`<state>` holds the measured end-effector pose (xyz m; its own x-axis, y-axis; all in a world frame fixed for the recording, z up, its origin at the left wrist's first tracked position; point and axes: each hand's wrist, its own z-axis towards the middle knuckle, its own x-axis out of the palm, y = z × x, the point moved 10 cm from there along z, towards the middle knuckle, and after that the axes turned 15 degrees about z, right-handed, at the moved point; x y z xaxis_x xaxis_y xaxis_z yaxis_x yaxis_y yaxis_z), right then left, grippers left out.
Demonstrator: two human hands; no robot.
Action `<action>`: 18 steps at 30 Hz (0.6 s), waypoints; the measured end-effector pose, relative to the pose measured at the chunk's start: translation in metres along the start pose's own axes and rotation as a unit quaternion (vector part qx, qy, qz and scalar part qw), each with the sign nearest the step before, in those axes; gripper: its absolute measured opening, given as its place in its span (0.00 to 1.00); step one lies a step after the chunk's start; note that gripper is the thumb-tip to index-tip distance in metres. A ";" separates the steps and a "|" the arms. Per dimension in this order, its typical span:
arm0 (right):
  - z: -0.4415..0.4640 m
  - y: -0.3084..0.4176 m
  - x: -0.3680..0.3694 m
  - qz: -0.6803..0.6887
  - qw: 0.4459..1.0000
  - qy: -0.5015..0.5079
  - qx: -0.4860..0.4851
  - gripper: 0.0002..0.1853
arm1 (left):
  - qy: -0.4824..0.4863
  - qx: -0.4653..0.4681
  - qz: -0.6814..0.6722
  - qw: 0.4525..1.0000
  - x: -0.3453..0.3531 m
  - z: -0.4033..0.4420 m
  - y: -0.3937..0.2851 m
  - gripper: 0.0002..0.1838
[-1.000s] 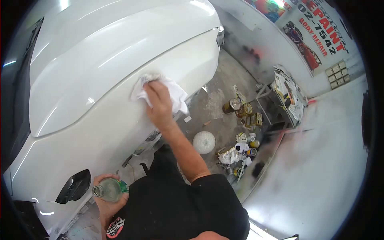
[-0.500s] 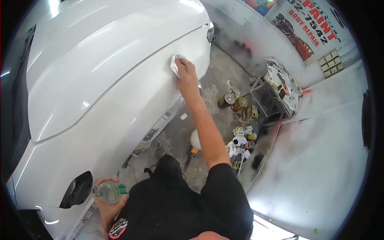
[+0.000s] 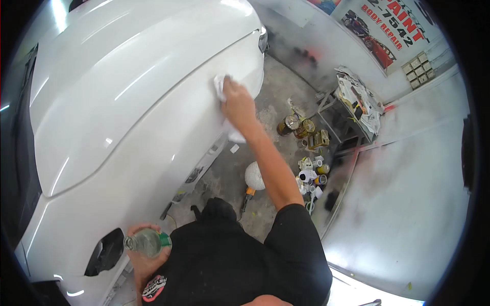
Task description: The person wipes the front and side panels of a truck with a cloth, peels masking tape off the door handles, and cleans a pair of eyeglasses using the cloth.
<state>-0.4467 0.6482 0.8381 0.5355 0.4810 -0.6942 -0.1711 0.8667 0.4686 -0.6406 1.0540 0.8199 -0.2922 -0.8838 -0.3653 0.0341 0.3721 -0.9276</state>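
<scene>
My right hand (image 3: 238, 104) presses a crumpled white cloth (image 3: 220, 87) against the white car's front fender (image 3: 173, 122), below the hood seam. Part of the cloth appears to hang below the wrist. Down at the lower left, my left hand (image 3: 145, 262) is wrapped round a clear glass bottle (image 3: 148, 241) with a green label. The bottle's open neck points left, close to the car's side mirror (image 3: 105, 252). The hood (image 3: 117, 86) spreads across the upper left.
A polisher (image 3: 253, 177) with a white pad lies on the concrete floor. Paint cans (image 3: 304, 127) and several small cups (image 3: 316, 176) stand right of it. Farther back is a stand (image 3: 357, 104) covered with paper, near the wall (image 3: 398, 188).
My right hand has moved slightly down along the fender with the cloth. My left hand and the bottle sit a little farther right in view, partly as the view shifted.
</scene>
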 end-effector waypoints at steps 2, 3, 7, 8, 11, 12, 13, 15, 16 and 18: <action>-0.018 0.009 0.007 0.012 1.000 0.019 0.001 0.33 | 0.007 -0.003 0.001 1.000 -0.002 0.004 0.002 0.39; -0.013 0.005 0.006 0.010 1.000 0.014 0.010 0.33 | 0.008 -0.001 0.007 1.000 -0.002 0.007 0.003 0.39; 0.015 -0.022 -0.003 0.017 0.999 -0.015 0.026 0.31 | 0.028 -0.006 0.012 1.000 0.000 0.015 -0.003 0.40; 0.018 -0.026 -0.005 0.022 0.999 -0.025 0.020 0.30 | 0.033 -0.007 0.007 0.999 0.001 0.017 -0.006 0.40; 0.001 -0.013 -0.003 0.085 0.995 -0.030 0.046 0.29 | 0.072 0.005 -0.005 0.997 0.008 0.024 -0.017 0.40; -0.003 -0.003 -0.002 0.079 0.995 -0.003 0.060 0.29 | 0.078 0.004 -0.004 0.997 0.008 0.026 -0.016 0.40; 0.002 -0.004 -0.003 0.067 0.996 -0.004 0.059 0.29 | 0.084 0.001 -0.002 0.996 0.010 0.027 -0.013 0.40; 0.008 -0.015 -0.005 0.048 0.997 -0.007 0.066 0.30 | 0.086 0.006 0.003 0.996 0.011 0.026 -0.009 0.40; 0.015 -0.027 -0.006 0.050 0.995 -0.012 0.080 0.30 | 0.083 0.016 0.004 0.996 0.012 0.025 -0.006 0.41; 0.017 -0.030 -0.006 0.077 0.994 -0.020 0.073 0.30 | 0.077 0.031 0.008 0.997 0.012 0.025 -0.008 0.41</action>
<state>-0.4306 0.6169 0.8378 0.5452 0.5979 -0.5876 -0.1323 0.7535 0.6440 -0.6206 1.0334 0.8207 -0.4338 -0.8223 -0.3683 0.0968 0.3639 -0.9264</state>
